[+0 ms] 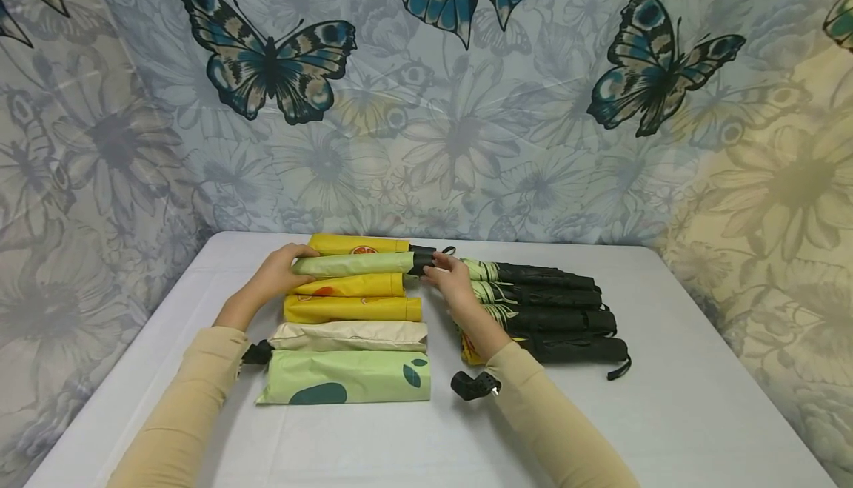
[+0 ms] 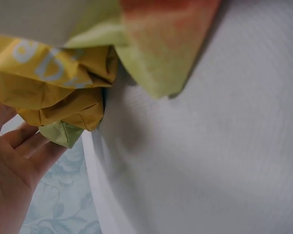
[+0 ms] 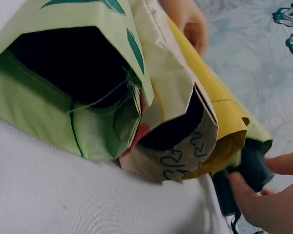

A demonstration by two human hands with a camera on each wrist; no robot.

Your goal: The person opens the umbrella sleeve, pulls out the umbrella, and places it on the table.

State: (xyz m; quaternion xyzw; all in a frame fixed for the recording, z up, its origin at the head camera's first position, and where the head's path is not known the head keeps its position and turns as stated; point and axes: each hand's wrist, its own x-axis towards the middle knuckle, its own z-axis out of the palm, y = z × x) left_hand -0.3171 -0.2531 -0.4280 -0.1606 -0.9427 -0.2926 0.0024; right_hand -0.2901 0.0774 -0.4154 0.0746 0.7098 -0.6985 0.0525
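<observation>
A slim light green umbrella sleeve (image 1: 360, 264) lies across the row in the head view, with a black umbrella end (image 1: 423, 260) sticking out on its right. At its left end, my left hand (image 1: 272, 277) grips it; in the left wrist view the fingers bend behind the green tip (image 2: 62, 134). My right hand (image 1: 458, 284) pinches the black end between thumb and fingers, as the right wrist view also shows. Just behind lies a yellow sleeve (image 1: 353, 244), also with a black end and a wrist loop. Two more yellow sleeves (image 1: 353, 309) lie in front.
Nearer me are a cream sleeve (image 1: 349, 336) and a wide light green sleeve (image 1: 306, 369), whose mouths gape in the right wrist view. Several folded umbrellas with black outer parts (image 1: 560, 319) lie on the right. Butterfly-print cloth (image 1: 460, 177) stands behind the white table (image 1: 666, 414).
</observation>
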